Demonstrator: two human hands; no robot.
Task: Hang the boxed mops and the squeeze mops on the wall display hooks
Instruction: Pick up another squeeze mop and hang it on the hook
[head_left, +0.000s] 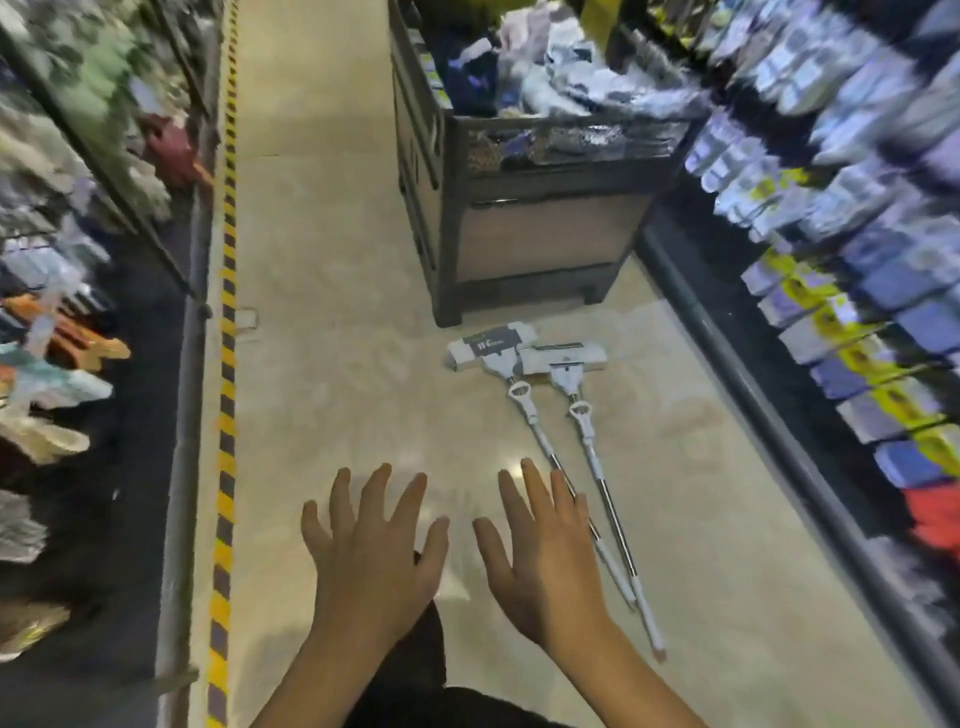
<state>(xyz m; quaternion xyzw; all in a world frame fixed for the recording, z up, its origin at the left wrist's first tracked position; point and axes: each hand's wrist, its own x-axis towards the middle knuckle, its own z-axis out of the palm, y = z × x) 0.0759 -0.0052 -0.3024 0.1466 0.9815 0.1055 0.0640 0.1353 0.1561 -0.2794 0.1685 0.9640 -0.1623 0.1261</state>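
Two squeeze mops lie side by side on the beige floor of a shop aisle. The left squeeze mop (491, 347) has a grey and white wrapped head; the right squeeze mop (563, 359) lies just beside it. Their metal handles run down and right toward me. My left hand (371, 556) and my right hand (545, 561) are held out flat in front of me, palms down, fingers spread, holding nothing. The right hand covers part of the left mop's handle in view. No boxed mops or wall hooks are clearly visible.
A dark wooden display bin (519, 223) full of packed cloth goods stands just beyond the mop heads. Blurred shelves of goods line the right side (857, 260) and the left side (62, 260). A yellow and black striped tape (227, 364) runs along the floor at left.
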